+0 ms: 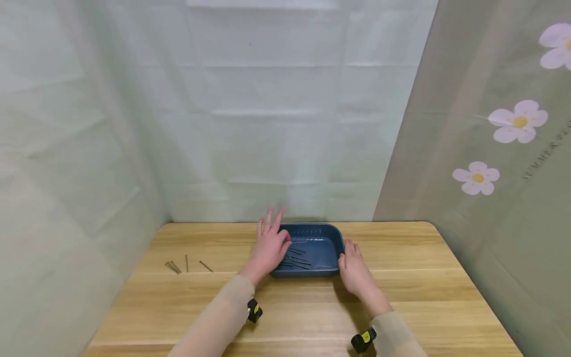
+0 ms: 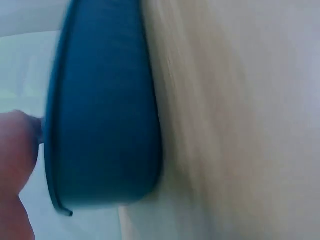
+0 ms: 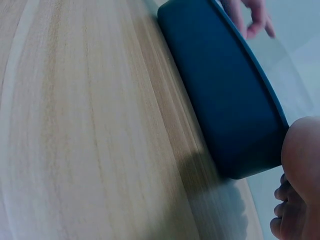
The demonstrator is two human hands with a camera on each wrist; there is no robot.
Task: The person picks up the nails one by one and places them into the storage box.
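A dark blue rectangular tray (image 1: 308,273) stands on the table, with several thin nails (image 1: 296,260) lying in its left half. My left hand (image 1: 269,249) is over the tray's left end. Its thumb and index finger pinch a nail (image 1: 300,242), while the other fingers are spread upward. In the left wrist view, the fingertip (image 2: 20,150) shows just past the tray's rim (image 2: 48,140). My right hand (image 1: 355,270) holds the tray's right end, thumb at the rim and fingers along the outer wall. The right wrist view shows this hand (image 3: 302,165) at the tray's corner (image 3: 240,155).
Several more nails (image 1: 187,263) lie loose on the left part of the wooden table (image 1: 401,287). Pale cloth (image 1: 276,124) hangs behind the table, and a flower-printed cloth (image 1: 513,208) hangs on the right.
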